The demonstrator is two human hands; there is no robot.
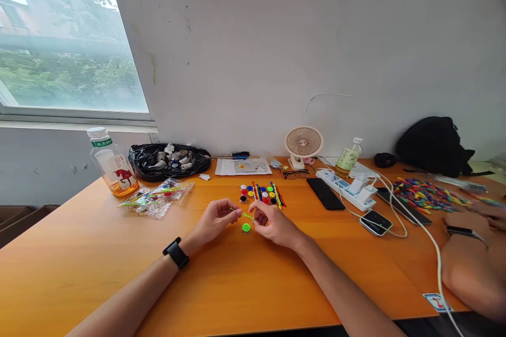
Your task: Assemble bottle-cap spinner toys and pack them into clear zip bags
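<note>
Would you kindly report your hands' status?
Left hand, right hand holding slim yellow-green plastic piece. Round green plastic piece close by. Multicoloured plastic sticks beyond.

Orange-brown worktop point(237, 289). From left: large bottle point(114, 168), black plastic bag point(143, 160), clear packet point(158, 200); mid: green disc point(246, 227), coloured discs point(250, 195), sticks point(281, 195); then fan point(304, 140), black phone point(325, 193), power strip point(343, 188), heap of coloured pieces point(429, 196).

The table point(221, 289) has a smooth, wood-like top with a soft gloss. The disc point(245, 227) is shiny plastic, and the strip point(247, 216) looks like plastic too. The packet point(160, 205) is clear, crinkled plastic; the bag point(201, 154) is wrinkled, glossy plastic. The fan point(303, 142) looks like matt plastic, the backpack point(429, 142) matt cloth, the wall point(245, 63) dull and blotched.
</note>
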